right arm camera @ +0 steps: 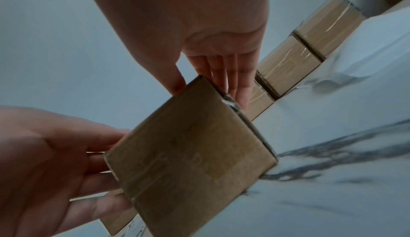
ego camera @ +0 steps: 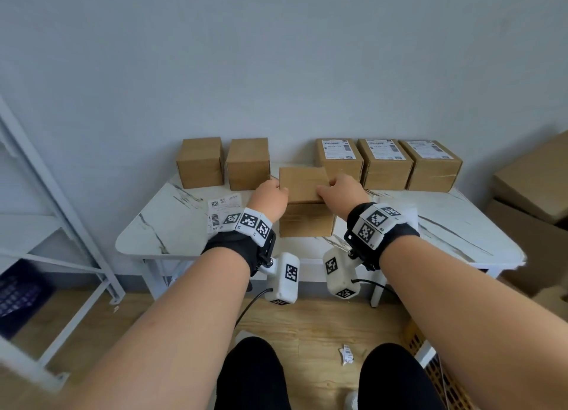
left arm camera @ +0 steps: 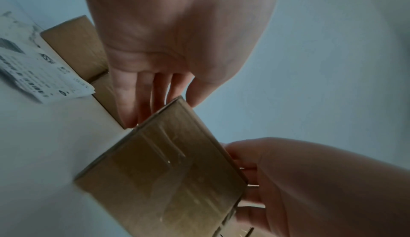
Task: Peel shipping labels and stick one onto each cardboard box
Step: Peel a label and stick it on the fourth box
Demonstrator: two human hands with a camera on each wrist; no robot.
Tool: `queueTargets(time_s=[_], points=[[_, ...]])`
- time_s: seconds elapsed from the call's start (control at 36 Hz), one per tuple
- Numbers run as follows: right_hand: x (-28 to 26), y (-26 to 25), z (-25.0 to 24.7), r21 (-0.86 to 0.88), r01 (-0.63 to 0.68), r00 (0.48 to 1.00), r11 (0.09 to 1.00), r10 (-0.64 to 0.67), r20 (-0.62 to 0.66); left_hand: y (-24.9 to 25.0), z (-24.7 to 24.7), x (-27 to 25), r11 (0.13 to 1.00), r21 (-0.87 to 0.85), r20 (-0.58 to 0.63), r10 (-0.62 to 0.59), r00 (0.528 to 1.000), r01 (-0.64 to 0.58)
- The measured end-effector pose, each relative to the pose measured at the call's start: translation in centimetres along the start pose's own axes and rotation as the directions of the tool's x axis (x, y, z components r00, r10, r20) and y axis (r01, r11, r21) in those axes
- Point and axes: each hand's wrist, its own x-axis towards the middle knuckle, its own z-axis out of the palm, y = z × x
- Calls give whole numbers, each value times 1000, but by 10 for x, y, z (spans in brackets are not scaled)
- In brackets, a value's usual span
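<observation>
A plain cardboard box (ego camera: 302,191) with no label is at the middle of the marble table (ego camera: 172,225), held between both hands. My left hand (ego camera: 272,196) grips its left end, fingers (left arm camera: 142,100) straight down the side and thumb over the top edge. My right hand (ego camera: 336,191) grips the right end the same way, its fingers (right arm camera: 230,76) along the side. The wrist views show the box's taped front face (left arm camera: 166,170) (right arm camera: 190,153). Printed shipping labels (ego camera: 222,208) lie left of my left wrist. Whether the box rests on the table or hangs just above it I cannot tell.
Two plain boxes (ego camera: 199,162) (ego camera: 247,164) stand at the back left. Three boxes with labels on top (ego camera: 338,161) (ego camera: 385,162) (ego camera: 433,164) stand in a row at the back right. White paper (ego camera: 410,216) lies under my right wrist. Large cartons (ego camera: 534,200) are stacked right of the table.
</observation>
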Motion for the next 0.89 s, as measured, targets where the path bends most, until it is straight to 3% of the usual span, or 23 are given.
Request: queueTargets(time_s=[0.14,0.36,0.61,0.75,0.89], points=[[-4,-10,-3,12,26,999,1000,-25,-25,-4,-11,-4,999,37,-31,20,999,-19],[-13,-49,6,102,209,977,973,-203,-61,-37,-41,-8,992,125,-175,-10,984,33],[-32,-85,55,89,299,951,950,-305,57,-92,-69,-18,966,226,-259,-67,963,128],[-39,-90,86,22,289,944,957,-289,158,-110,-71,-22,955,277,-194,-56,979,109],[-36,-81,114,-137,197,945,971,-151,290,-128,-62,-19,961,257,-182,-57,982,103]])
